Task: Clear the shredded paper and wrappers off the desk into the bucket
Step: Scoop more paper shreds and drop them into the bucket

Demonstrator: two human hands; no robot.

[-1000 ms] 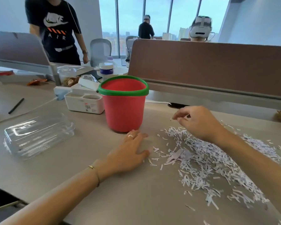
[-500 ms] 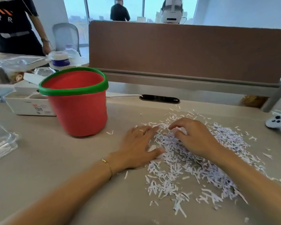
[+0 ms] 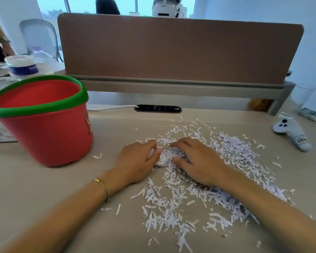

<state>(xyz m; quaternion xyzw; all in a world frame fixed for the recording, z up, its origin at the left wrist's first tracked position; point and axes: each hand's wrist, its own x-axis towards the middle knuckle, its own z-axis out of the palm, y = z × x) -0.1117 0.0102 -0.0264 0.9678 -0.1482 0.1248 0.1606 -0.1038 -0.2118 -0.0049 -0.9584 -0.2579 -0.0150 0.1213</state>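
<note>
White shredded paper (image 3: pixel 232 152) lies scattered over the middle and right of the beige desk (image 3: pixel 44 194). A red bucket with a green rim (image 3: pixel 44 123) stands at the left, upright, its inside showing no paper. My left hand (image 3: pixel 135 161) and my right hand (image 3: pixel 197 159) rest palm down on the pile, facing each other. Their fingers curl around a bunched clump of shreds (image 3: pixel 164 156) pressed between them. The bucket is about a hand's width left of my left hand.
A brown divider panel (image 3: pixel 179 52) closes the desk's far side, with a cable slot (image 3: pixel 158 108) below it. A white game controller (image 3: pixel 290 134) and a clear glass (image 3: pixel 299 99) sit at the right. A white box and a tub stand behind the bucket. People stand beyond.
Both hands have come together on the pile and closed around a clump of shreds. The view has shifted right and closer, so the clear plastic container at left is out of view.
</note>
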